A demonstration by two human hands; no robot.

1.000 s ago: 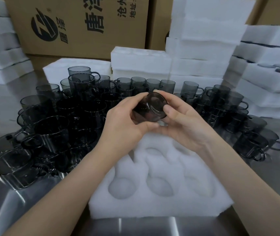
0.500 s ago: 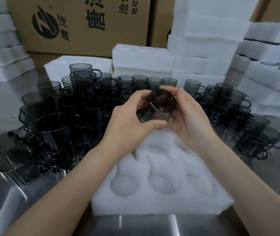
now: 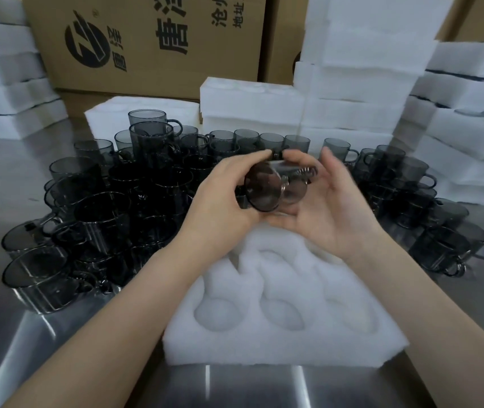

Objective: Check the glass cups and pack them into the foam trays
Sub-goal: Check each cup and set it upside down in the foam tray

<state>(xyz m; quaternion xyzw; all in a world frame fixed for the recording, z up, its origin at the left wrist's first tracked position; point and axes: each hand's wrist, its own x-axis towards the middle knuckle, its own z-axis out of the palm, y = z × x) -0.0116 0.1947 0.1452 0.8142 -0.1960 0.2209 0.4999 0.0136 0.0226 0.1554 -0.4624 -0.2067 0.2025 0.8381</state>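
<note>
- The bench (image 3: 14, 348) carries a foam tray (image 3: 279, 343) at its near edge. The pockets (image 3: 282, 315) in view hold nothing.
- Above the tray's far end, both hands are clamped on one cup (image 3: 265, 188). The left hand (image 3: 220, 201) pinches it top and bottom. The right hand (image 3: 323, 216) cradles it from below, fingers curled round its far side.
- The cup lies on its side, one round end facing the person and its long axis running away and rightward. The pockets sit below and nearer, so it likely needs tipping upright, then lowering.
- Beyond, loose cups (image 3: 102, 216) crowd the bench.
- Foam stacks (image 3: 352, 83) and a box (image 3: 146, 39) stand behind.
</note>
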